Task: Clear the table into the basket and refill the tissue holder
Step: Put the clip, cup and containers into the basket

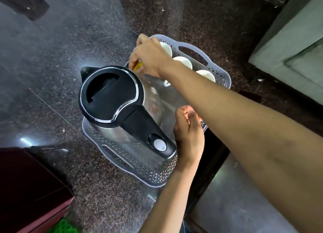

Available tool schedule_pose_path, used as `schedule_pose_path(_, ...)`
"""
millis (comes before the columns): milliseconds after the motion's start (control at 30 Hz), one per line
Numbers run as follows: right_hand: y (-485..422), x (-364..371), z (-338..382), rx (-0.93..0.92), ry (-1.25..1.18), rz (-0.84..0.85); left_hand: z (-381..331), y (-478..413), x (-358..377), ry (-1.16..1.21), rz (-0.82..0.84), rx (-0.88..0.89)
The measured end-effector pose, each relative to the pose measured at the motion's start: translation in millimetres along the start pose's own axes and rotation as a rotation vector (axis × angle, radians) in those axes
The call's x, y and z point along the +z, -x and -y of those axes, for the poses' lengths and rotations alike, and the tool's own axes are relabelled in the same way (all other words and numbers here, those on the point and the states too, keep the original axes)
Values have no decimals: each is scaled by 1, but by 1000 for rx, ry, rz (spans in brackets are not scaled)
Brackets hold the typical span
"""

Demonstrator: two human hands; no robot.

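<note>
The kettle (122,107) and three cups (183,61) already sit in the basket (218,72), the right hand (150,58) pinching something yellow (137,65) over it, the left hand (188,133) curled on its rim; no tissue holder shows, so refilling seems left.

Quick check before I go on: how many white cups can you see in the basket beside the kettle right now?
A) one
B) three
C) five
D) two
B: three white cups show in a row along the far side of the basket, behind the kettle; one is partly hidden by the right hand.
</note>
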State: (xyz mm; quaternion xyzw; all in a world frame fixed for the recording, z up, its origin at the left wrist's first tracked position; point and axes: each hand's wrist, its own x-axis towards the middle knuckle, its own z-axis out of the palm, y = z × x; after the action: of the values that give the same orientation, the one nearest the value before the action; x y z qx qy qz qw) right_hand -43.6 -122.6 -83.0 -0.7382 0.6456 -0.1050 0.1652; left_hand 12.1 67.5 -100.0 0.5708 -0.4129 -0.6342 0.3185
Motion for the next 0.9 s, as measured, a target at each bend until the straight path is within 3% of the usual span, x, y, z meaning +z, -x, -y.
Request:
schedule_pose_path(267, 1, 10, 2, -23, 172, 25, 4, -3, 4, 130, 24, 32)
schedule_pose_path(500, 11, 16, -3, -17, 172, -56, 5, -10, 0, -29, -68, 82)
schedule_pose_path(633, 29, -4, -14, -62, 131, -180, -1, -12, 3, -46, -100, 64)
schedule_pose_path(900, 109, -50, -55, 129, -24, -570, -24, 2, 28, -122, -31, 197)
